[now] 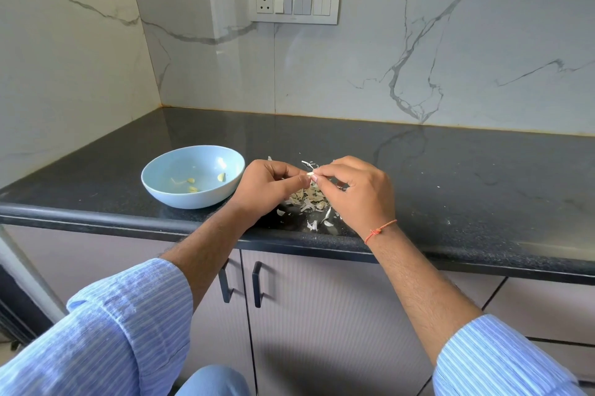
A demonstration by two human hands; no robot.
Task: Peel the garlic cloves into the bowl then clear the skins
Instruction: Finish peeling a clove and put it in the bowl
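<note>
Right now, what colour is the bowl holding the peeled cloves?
Pale blue bowl, seen in the head view.

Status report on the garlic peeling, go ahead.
Left hand and right hand pinching one clove. Few peeled in bowl. Skins piled beneath. Nothing in the way.

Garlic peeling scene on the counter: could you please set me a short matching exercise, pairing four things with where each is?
Things:
1. garlic clove
2. peeled cloves
3. loose skins
4. red thread

Places:
A. scattered on the black counter beneath the hands
B. inside the pale blue bowl
C. tied round the right wrist
D. pinched between the left hand and the right hand

Pairs: 1-D, 2-B, 3-A, 4-C
</note>
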